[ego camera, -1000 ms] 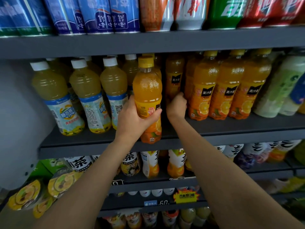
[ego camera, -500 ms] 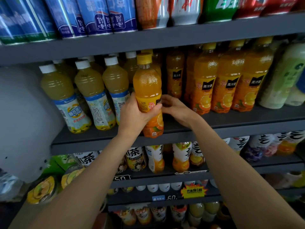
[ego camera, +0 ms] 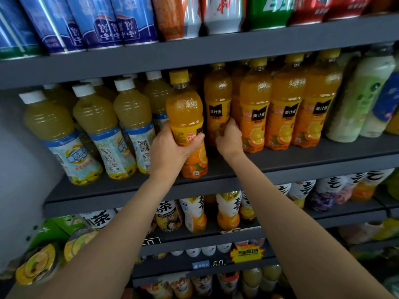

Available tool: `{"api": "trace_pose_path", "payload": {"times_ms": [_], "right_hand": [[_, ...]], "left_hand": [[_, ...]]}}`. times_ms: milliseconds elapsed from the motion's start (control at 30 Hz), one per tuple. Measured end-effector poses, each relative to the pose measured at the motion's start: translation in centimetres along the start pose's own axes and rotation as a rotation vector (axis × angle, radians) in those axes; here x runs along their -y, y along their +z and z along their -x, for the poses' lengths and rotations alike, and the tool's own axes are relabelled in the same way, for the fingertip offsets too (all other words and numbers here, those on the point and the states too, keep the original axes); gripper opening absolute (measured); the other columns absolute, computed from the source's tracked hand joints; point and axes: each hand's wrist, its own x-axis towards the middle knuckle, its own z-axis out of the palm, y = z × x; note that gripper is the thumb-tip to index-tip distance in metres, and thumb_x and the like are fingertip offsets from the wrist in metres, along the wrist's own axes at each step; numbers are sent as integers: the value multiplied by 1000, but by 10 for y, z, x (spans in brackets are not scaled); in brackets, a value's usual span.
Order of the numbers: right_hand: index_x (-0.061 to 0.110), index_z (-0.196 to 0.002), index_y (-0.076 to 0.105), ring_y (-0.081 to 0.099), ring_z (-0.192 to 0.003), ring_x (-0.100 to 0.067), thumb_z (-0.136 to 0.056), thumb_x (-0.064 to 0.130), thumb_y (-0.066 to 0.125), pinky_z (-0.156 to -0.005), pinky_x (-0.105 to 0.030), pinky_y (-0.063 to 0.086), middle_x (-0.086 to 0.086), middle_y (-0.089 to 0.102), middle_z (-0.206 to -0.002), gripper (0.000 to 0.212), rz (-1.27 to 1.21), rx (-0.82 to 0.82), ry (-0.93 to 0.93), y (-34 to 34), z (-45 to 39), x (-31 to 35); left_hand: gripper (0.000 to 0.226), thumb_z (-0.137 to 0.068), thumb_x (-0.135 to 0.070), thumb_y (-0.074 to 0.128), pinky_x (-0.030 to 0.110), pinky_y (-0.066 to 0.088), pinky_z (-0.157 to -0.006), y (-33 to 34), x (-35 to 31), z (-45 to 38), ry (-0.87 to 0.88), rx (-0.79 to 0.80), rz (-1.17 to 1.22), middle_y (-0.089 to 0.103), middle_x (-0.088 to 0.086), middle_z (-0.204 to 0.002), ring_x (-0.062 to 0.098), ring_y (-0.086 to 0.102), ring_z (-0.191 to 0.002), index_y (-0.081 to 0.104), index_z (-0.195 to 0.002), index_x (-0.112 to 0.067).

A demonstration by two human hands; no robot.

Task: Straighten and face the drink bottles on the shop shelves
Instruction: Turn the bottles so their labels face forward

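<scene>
Where the grey shelf (ego camera: 280,162) crosses the middle of the frame, an orange bottle (ego camera: 186,124) stands near its front edge, label turned partly sideways so the black logo shows only at its right rim. The left hand (ego camera: 172,145) wraps its fingers (ego camera: 195,140) round the label, covering much of the print. Just right of it and further back, a second bottle (ego camera: 217,104) is gripped low by the right hand (ego camera: 228,138), whose curled fingers hide the bottle's base; how firmly they close cannot be told. To the right, three more orange bottles (ego camera: 285,111) face forward in a row. Left of centre stand pale yellow bottles (ego camera: 95,130) with white caps, one blocking the next. At upper left, blue cans (ego camera: 97,20) are cut off by the frame's top. Pale green bottles (ego camera: 362,100) at far right are blurred. Both forearms hide parts of the lower shelves.
</scene>
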Motion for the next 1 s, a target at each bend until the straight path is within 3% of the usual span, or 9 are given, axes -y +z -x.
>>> {"api": "trace_pose_path", "payload": {"times_ms": [133, 267, 467, 600, 667, 733, 867, 1000], "right_hand": [[0, -136, 31, 42, -128, -34, -93, 4, 50, -103, -35, 34, -21, 45, -136, 47, 19, 110, -14, -4, -9, -4], [3, -143, 23, 39, -131, -33, -95, 4, 47, -108, -39, 33, -19, 42, -140, 54, 2, 192, -15, -10, -8, -7], [-1, -140, 27, 39, -129, -34, -86, -7, 48, -106, -35, 33, -21, 40, -139, 59, 146, 147, -88, -17, 13, 5], [-1, -114, 58, 62, -98, -34, -89, -3, 47, -85, -36, 49, -21, 64, -108, 28, 227, 51, -220, -43, 33, 0], [4, -106, 63, 66, -84, -34, -91, 6, 50, -74, -44, 54, -18, 68, -94, 20, 204, -42, -157, -62, 37, -4], [8, -100, 63, 65, -78, -32, -91, 19, 54, -65, -39, 52, -13, 69, -87, 17, 281, -167, -109, -80, 35, -10], [7, -107, 51, 60, -92, -34, -83, 38, 66, -66, -33, 40, -12, 64, -97, 42, 382, -210, 13, -94, 27, -20], [8, -112, 39, 58, -98, -39, -76, 50, 70, -67, -36, 35, -15, 60, -108, 63, 485, -119, 55, -84, 31, -34]], "left_hand": [[56, -74, -47, 71, 19, 36, -73, 3, 4, -3, 1, -3, -13, 56, -5, -97, 6, 49, -87, 54, -112, -10], [55, -74, -47, 71, 22, 37, -74, 7, 4, -3, 14, -22, -12, 63, 3, -100, 7, 50, -87, 54, -110, -10], [59, -74, -49, 70, 22, 36, -73, 22, -4, -8, 21, -48, -14, 64, 9, -102, 22, 60, -94, 54, -112, -7], [57, -75, -48, 70, 23, 38, -72, 36, -10, -14, 30, -24, 22, 64, 11, -101, 23, 60, -93, 54, -111, -6], [58, -75, -48, 70, 24, 39, -72, 42, -13, -16, 30, -5, 30, 63, 11, -103, 25, 61, -95, 53, -113, -6], [60, -76, -48, 70, 24, 40, -73, 48, -18, -20, 40, 13, 19, 63, 12, -106, 26, 60, -97, 52, -114, -6], [62, -76, -50, 68, 34, 48, -83, 60, -29, -20, 27, 68, 38, 61, 13, -111, 28, 59, -103, 51, -116, -6], [61, -78, -48, 67, 27, 42, -83, 65, -34, -15, -6, 80, 108, 57, 14, -114, 26, 56, -106, 48, -119, -6]]}}
